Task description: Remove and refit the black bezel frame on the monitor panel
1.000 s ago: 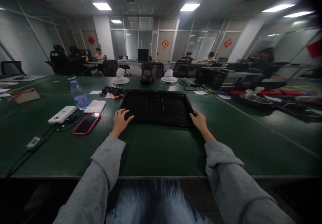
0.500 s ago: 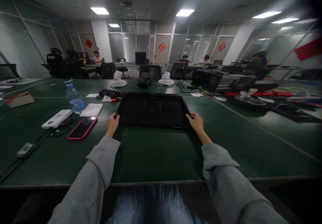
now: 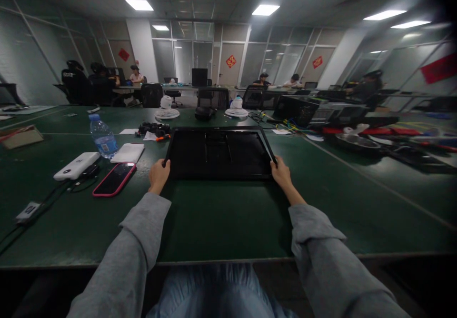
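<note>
A black flat rectangular panel with a raised rim, much like a monitor, is in front of me at the middle of the green table. A small mark shows on its far rim, and two thin pale lines cross its dark face. My left hand grips the left edge near the close corner, thumb on top. On the opposite side, my right hand is closed on the right edge. The fingers under the panel are hidden, and I cannot tell whether the panel touches the table.
To the left lie a pink-edged phone, a white power bank with cables, white tissues and a water bottle. Two small white fans stand beyond the panel. A metal pan and other clutter are at the right. Several people sit farther back.
My view has shifted slightly. The panel's right side and my right hand appear a little farther right, and the panel's tilt looks slightly different. Both hands keep their grip.
</note>
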`<state>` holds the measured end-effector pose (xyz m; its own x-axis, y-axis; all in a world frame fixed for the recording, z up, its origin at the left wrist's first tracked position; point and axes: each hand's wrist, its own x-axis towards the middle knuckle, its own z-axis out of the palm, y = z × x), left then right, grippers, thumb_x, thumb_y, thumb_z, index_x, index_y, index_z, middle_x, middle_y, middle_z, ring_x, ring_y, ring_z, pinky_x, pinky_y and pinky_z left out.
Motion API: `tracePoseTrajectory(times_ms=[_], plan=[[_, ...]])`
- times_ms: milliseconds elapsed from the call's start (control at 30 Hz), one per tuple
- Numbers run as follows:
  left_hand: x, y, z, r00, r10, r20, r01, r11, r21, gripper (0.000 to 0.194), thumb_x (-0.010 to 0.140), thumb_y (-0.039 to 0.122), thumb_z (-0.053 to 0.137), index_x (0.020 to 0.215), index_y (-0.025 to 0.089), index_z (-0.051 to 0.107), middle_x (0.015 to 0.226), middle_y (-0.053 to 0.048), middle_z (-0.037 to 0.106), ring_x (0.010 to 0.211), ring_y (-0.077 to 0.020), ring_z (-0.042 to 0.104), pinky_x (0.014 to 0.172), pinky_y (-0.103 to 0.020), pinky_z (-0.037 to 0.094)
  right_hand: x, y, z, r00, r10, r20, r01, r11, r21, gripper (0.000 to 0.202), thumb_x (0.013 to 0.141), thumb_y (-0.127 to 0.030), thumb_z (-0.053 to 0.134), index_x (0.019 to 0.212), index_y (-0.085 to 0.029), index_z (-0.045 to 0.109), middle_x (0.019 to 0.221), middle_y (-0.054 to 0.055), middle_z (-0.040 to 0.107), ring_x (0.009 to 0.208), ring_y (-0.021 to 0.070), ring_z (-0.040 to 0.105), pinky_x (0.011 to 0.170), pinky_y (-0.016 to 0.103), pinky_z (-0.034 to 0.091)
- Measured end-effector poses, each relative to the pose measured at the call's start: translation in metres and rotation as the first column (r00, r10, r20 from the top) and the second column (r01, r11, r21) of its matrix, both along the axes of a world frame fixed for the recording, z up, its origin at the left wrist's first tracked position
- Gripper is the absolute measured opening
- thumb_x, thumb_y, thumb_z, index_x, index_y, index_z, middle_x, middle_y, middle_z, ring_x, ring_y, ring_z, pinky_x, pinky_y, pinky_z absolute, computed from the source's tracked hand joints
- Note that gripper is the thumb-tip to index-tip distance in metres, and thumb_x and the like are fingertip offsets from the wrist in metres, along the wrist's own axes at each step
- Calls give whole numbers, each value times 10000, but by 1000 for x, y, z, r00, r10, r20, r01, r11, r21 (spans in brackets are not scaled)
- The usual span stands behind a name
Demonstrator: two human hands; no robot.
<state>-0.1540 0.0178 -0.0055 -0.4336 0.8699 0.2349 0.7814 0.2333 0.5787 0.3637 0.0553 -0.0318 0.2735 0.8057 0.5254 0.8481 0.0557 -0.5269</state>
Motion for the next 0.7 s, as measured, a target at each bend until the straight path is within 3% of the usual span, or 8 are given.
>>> tracePoseTrajectory(times_ms=[100,267,700], plan=[[2,-3,3,1000,0,-15,0,1000,-2,453,1046,465,480,1319,205,730,1263,-176,771,1200,-353,710,975,-438,533,-1,1,0,993,-61,-102,56,997,-51,501,951,-384,492,1386,-214,674,909,118,770,898,328,721,873,451,549],[4,-7,6,1000,10,-14,-10,1000,-2,474,1049,471,464,1355,211,715,1270,-175,768,1193,-361,709,962,-448,533,1,5,-4,991,-67,-115,57,995,-83,497,934,-375,511,1369,-208,684,1075,139,783,1031,343,719,942,491,542],[3,-3,2,1000,-15,1,15,1000,-20,484,1046,484,508,1392,195,683,1340,-180,739,1257,-365,683,1000,-450,525,3,10,-10,987,-28,-155,24,999,-25,478,888,-326,554,1317,-175,704,1193,167,776,1150,335,713,1014,508,547]])
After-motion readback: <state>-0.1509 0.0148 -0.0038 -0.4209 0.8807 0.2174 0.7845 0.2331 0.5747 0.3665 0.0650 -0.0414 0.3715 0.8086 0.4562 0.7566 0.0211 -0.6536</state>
